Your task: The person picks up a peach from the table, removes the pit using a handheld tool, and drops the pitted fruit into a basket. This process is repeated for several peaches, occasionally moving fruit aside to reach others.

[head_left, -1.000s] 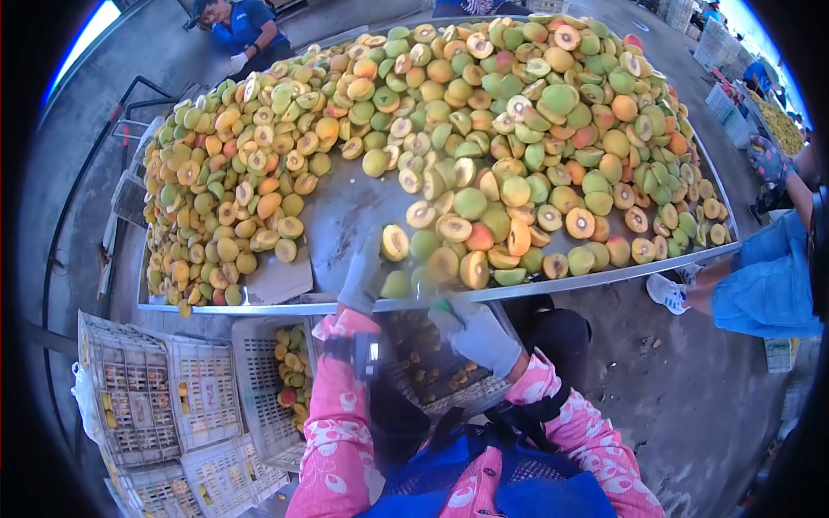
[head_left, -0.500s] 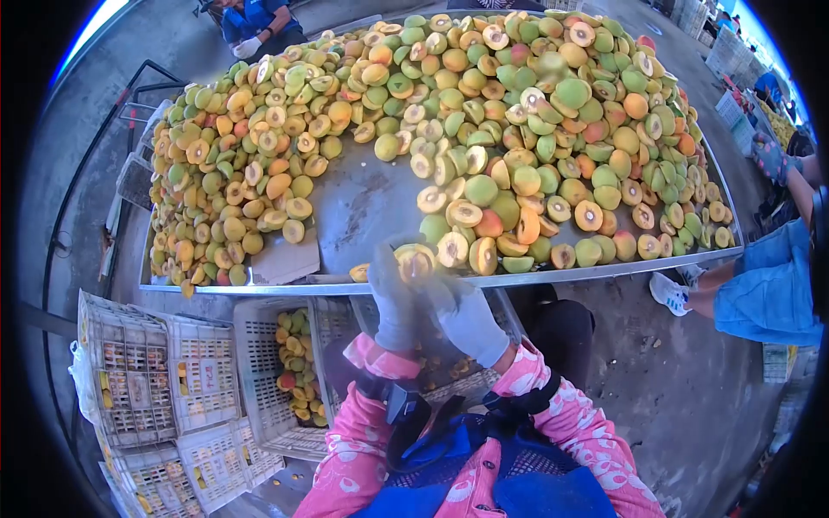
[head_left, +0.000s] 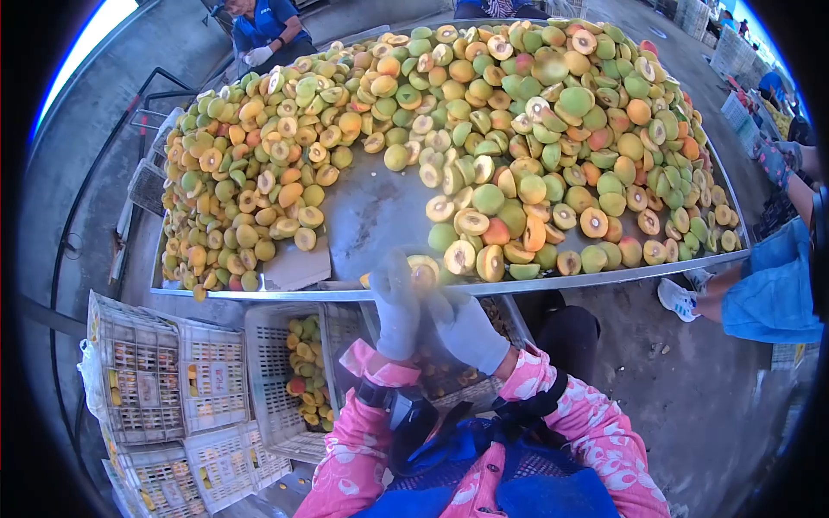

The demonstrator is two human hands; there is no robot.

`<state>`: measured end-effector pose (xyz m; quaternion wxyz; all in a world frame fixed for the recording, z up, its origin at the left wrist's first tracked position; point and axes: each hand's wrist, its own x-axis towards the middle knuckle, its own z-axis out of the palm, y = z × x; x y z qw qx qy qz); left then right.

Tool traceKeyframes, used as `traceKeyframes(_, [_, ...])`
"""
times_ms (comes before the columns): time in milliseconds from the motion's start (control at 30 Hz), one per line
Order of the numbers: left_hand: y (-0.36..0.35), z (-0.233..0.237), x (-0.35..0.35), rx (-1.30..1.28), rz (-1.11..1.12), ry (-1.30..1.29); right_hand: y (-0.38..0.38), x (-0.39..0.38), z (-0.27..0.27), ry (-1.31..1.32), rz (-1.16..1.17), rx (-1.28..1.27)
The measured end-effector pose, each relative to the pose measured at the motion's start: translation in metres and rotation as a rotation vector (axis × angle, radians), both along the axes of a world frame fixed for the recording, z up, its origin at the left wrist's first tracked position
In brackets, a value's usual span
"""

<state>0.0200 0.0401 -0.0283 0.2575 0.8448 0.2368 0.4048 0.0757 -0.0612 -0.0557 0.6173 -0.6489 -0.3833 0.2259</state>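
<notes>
Both my hands wear pale gloves and meet at the near edge of a metal table. A cut, peach-like half, yellow flesh upward, sits at the fingertips of my left hand, which is closed on it. My right hand presses close against the left from the right side, its fingers curled in and blurred; what they hold is hidden. A large heap of green, yellow and orange peach halves covers much of the table, several with the pit showing.
Below the table edge stands a plastic crate holding peach halves. Stacked white crates are at left. A person in blue sits across the table at the far left. Another person's leg and blue shorts are at right.
The view has shifted slightly, so the table sits a little right and lower. My hands remain together at the table edge around a peach half.
</notes>
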Motion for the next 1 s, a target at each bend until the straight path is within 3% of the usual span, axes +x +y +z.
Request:
traceKeyframes(67, [-0.004, -0.002, 0.002, -0.247, -0.017, -0.163, 0.000, -0.002, 0.001, 0.063, 0.010, 0.010])
traceKeyframes(167, [-0.005, -0.027, -0.002, -0.364, 0.046, -0.209, 0.000, -0.006, -0.002, 0.066, 0.004, 0.051])
traceKeyframes(233, [0.005, -0.032, -0.005, -0.026, 0.026, -0.108, -0.001, -0.009, -0.018, 0.537, 0.129, -0.041])
traceKeyframes(300, [0.014, -0.035, -0.006, 0.284, 0.012, -0.033, -0.003, 0.001, -0.019, 0.442, 0.275, -0.079])
traceKeyframes(333, [0.022, -0.037, -0.004, 0.401, 0.020, -0.007, -0.003, 0.005, -0.005, 0.670, 0.292, -0.095])
traceKeyframes(367, [0.030, -0.045, -0.008, 0.259, -0.068, 0.045, -0.008, 0.007, 0.014, 0.901, 0.309, -0.125])
traceKeyframes(400, [0.038, -0.049, -0.006, 0.112, -0.166, 0.100, -0.011, 0.012, 0.028, 0.877, 0.332, -0.171])
traceKeyframes(433, [0.034, -0.034, 0.000, 0.142, -0.158, 0.077, -0.013, 0.015, 0.034, 0.858, 0.347, -0.220])
traceKeyframes(500, [0.007, 0.007, 0.007, -0.061, -0.203, -0.003, -0.013, 0.018, 0.012, 0.829, 0.350, -0.149])
traceKeyframes(533, [-0.001, 0.013, 0.008, -0.046, -0.205, -0.013, -0.013, 0.018, 0.004, 0.834, 0.336, -0.106])
traceKeyframes(600, [-0.015, 0.015, 0.011, -0.502, -0.150, -0.159, -0.012, 0.014, 0.004, 0.901, 0.287, -0.110])
traceKeyframes(633, [-0.016, 0.012, 0.012, -0.527, -0.153, -0.151, -0.018, 0.008, 0.001, 0.991, 0.238, -0.139])
traceKeyframes(700, [-0.008, 0.013, 0.012, -0.750, -0.249, -0.119, -0.025, 0.010, 0.012, 1.115, 0.447, -0.125])
traceKeyframes(733, [-0.004, 0.020, 0.011, -1.034, -0.293, -0.044, -0.026, 0.009, 0.018, 1.109, 0.442, -0.223])
traceKeyframes(767, [-0.004, 0.020, 0.011, -1.064, -0.300, -0.021, -0.025, 0.009, 0.024, 1.102, 0.438, -0.317])
traceKeyframes(833, [-0.006, 0.014, 0.008, -0.807, -0.174, -0.016, -0.026, 0.014, 0.027, 1.173, 0.517, -0.315])
traceKeyframes(867, [-0.013, 0.013, 0.004, -0.838, -0.179, 0.015, -0.026, 0.016, 0.027, 1.146, 0.581, -0.301])
traceKeyframes(900, [-0.017, 0.018, 0.005, -0.657, -0.098, -0.001, -0.028, 0.019, 0.024, 1.163, 0.557, -0.297])
traceKeyframes(933, [-0.018, 0.020, 0.006, -0.467, -0.020, -0.025, -0.029, 0.022, 0.021, 1.292, 0.681, -0.286])
traceKeyframes(967, [-0.013, 0.014, 0.009, -0.467, -0.031, -0.023, -0.028, 0.024, 0.021, 1.410, 0.815, -0.272])
traceKeyframes(1000, [-0.005, 0.002, 0.013, -0.294, -0.099, 0.002, -0.031, 0.025, 0.020, 1.403, 0.815, -0.237])
